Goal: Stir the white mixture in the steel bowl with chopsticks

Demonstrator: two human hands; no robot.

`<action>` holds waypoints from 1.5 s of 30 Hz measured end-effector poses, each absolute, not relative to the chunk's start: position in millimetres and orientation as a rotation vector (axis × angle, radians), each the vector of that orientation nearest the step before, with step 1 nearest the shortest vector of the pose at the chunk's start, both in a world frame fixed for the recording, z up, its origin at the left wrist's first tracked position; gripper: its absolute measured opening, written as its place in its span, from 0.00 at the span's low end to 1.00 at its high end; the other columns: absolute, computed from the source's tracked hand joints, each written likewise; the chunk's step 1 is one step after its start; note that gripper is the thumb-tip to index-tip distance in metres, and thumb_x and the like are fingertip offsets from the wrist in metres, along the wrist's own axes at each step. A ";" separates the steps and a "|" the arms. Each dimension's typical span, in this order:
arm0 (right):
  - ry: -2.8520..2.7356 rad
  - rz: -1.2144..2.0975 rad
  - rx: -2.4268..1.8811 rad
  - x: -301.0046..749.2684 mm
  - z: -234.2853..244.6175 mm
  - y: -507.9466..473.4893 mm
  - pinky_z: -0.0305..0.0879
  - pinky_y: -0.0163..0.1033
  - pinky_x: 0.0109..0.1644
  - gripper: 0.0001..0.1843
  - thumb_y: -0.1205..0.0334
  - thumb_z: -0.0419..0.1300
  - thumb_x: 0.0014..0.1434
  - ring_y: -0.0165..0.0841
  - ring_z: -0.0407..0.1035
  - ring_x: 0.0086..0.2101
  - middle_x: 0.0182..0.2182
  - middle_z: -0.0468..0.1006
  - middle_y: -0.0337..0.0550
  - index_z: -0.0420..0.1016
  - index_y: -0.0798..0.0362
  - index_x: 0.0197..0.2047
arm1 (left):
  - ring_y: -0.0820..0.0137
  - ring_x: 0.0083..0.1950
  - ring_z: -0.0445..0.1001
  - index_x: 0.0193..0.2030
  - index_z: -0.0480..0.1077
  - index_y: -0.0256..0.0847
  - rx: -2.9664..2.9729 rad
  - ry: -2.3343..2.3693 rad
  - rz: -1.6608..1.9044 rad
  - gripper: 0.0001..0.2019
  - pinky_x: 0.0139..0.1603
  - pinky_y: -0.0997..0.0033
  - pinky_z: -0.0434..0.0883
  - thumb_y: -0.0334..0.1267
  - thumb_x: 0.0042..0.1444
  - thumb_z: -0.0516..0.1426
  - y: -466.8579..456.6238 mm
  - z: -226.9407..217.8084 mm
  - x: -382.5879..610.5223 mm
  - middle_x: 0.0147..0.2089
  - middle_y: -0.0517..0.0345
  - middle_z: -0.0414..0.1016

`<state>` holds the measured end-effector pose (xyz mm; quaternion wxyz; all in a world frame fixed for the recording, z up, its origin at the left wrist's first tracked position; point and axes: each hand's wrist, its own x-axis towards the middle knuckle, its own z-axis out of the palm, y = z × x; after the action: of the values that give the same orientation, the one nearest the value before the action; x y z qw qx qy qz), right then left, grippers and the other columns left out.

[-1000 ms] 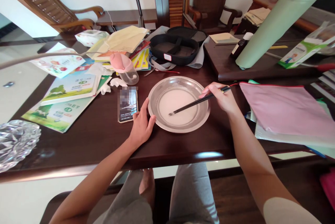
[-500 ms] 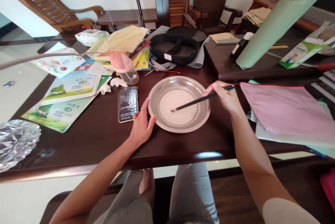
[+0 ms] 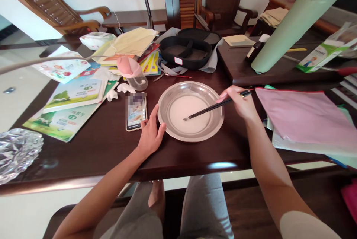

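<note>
A shallow steel bowl [image 3: 173, 95] with a white liquid [image 3: 192, 114] in it sits on the dark wooden table [image 3: 97, 149]. My right hand [image 3: 241, 105] is closed round a pair of dark chopsticks [image 3: 208, 110], their tips dipped in the liquid near the bowl's middle. Flat on the table, my left hand [image 3: 150, 134] has its fingers spread and its thumb against the bowl's left rim. A phone [image 3: 136, 110] lies just left of that hand.
Books and papers [image 3: 72, 97] and a tipped pink-lidded cup [image 3: 132, 71] crowd the left and back. A black case [image 3: 185, 51] sits behind the bowl. A pink folder [image 3: 301, 116], a green cylinder [image 3: 290, 26] and a dark bottle [image 3: 256, 47] lie right. Crinkled foil [image 3: 16, 151] is far left.
The chopstick tips have shifted slightly right and up within the liquid as my right hand moved a little right. The left hand and bowl stay put.
</note>
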<state>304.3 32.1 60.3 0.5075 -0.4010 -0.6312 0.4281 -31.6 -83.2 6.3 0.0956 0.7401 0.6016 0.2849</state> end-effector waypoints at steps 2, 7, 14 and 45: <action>-1.610 1.060 -0.951 297.1 63.9 28.1 0.79 0.47 0.44 0.20 0.38 0.65 0.60 0.41 0.83 0.32 0.27 0.86 0.40 0.84 0.45 0.32 | 0.53 0.70 0.69 0.81 0.39 0.42 2.191 1.784 0.853 0.34 0.64 0.55 0.60 0.55 0.75 0.39 -83.2 5.9 -31.6 0.78 0.36 0.57; -1.591 0.971 -0.976 298.4 67.7 28.7 0.79 0.49 0.48 0.19 0.38 0.66 0.60 0.43 0.83 0.36 0.29 0.87 0.40 0.84 0.44 0.33 | 0.53 0.70 0.68 0.81 0.39 0.42 2.183 1.795 0.848 0.34 0.65 0.55 0.59 0.55 0.75 0.39 -83.3 5.9 -31.2 0.78 0.36 0.57; -1.467 0.935 -1.000 310.4 61.4 33.7 0.78 0.46 0.43 0.21 0.39 0.64 0.62 0.39 0.81 0.28 0.23 0.84 0.39 0.82 0.46 0.29 | 0.53 0.71 0.67 0.80 0.41 0.41 2.178 1.820 0.832 0.34 0.65 0.55 0.59 0.56 0.75 0.38 -83.7 6.9 -30.4 0.77 0.36 0.58; -1.460 0.949 -1.016 310.4 60.6 34.3 0.79 0.48 0.44 0.22 0.37 0.64 0.61 0.40 0.81 0.28 0.23 0.84 0.39 0.82 0.46 0.30 | 0.52 0.70 0.66 0.80 0.43 0.40 2.159 1.802 0.862 0.34 0.64 0.53 0.63 0.55 0.75 0.40 -84.7 9.2 -29.9 0.76 0.33 0.60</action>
<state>310.4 34.3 60.6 0.5335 -0.4262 -0.6127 0.3980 -29.9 -84.7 9.2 0.0998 0.7304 0.6095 0.2917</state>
